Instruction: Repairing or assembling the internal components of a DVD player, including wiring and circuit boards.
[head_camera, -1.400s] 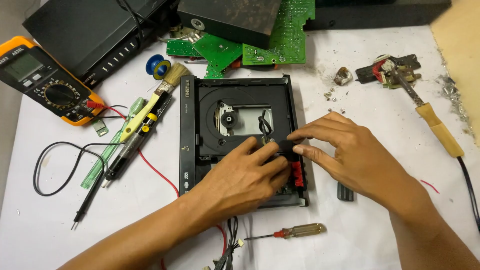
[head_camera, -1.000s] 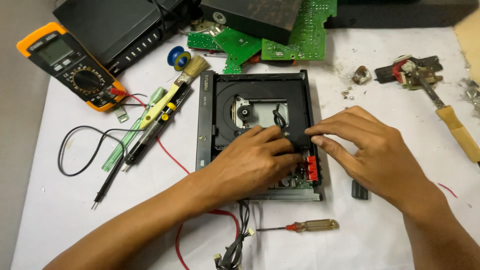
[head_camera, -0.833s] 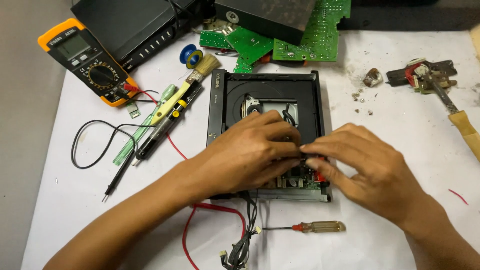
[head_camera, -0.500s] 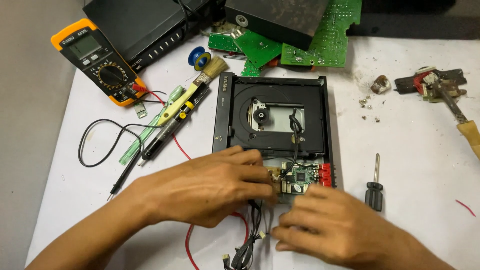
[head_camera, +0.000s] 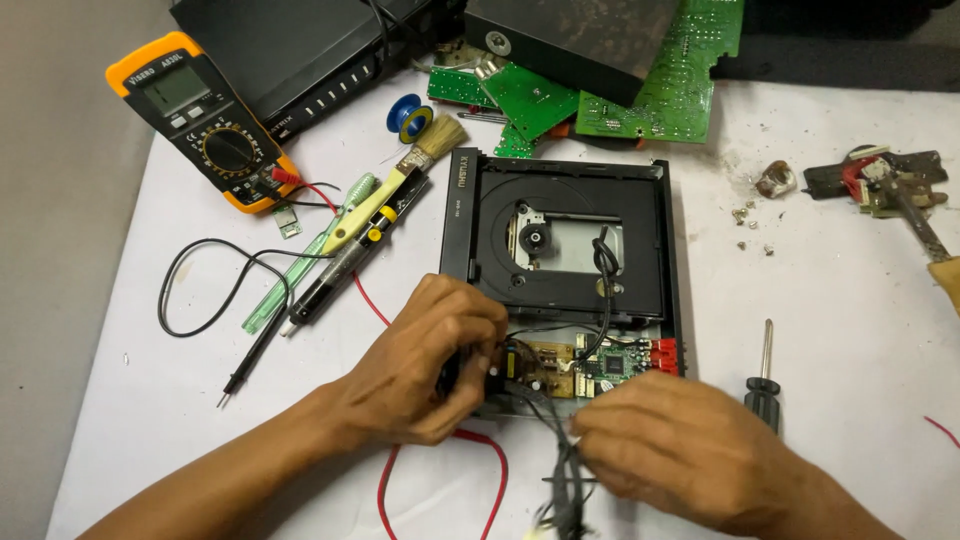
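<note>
An opened black disc drive (head_camera: 565, 245) lies on the white table (head_camera: 840, 300), its lens assembly and small circuit boards (head_camera: 600, 362) exposed at the near edge. My left hand (head_camera: 425, 360) grips the drive's near-left corner, fingers curled around the frame. My right hand (head_camera: 685, 455) sits just in front of the drive, fingers closed around a bundle of dark wires (head_camera: 560, 470) that runs from the boards toward me. A red wire (head_camera: 490, 470) loops between my hands.
An orange multimeter (head_camera: 200, 115) with probes (head_camera: 255, 345), a brush (head_camera: 400, 185) and a solder spool (head_camera: 408, 117) lie left. Green circuit boards (head_camera: 640, 95) and black cases sit behind. A black-handled screwdriver (head_camera: 764, 380) lies right, a soldering iron (head_camera: 915, 215) far right.
Both hands left the drive's board area. My right hand dropped toward me onto the wire bundle, uncovering the screwdriver. My left hand shifted to the near-left corner.
</note>
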